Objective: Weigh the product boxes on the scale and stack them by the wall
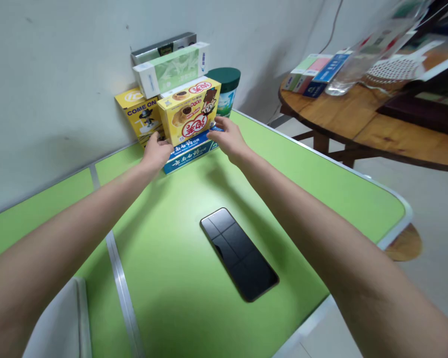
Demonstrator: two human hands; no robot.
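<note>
A yellow snack box [188, 113] stands on two stacked toothpaste boxes, a blue one [190, 145] above a teal one [188, 160]. My left hand [158, 150] is at its lower left corner, thumb in front and fingers at the side. At the lower right corner my right hand [229, 137] has its thumb in front and fingers round the edge. Both hands appear closed on the snack box, close to the blue box's ends; exact contact is partly hidden. Behind are a pale green box [175, 72], a dark silver box [166, 48] and a yellow "COME ON" box [144, 117].
A green-lidded tub [226, 82] stands behind on the right. A black phone [241, 253] lies on the green table [164, 248], nearer me. A white object [61, 323] is at lower left. The wooden table [362, 119] at right bears boxes, a bottle and a perforated white utensil.
</note>
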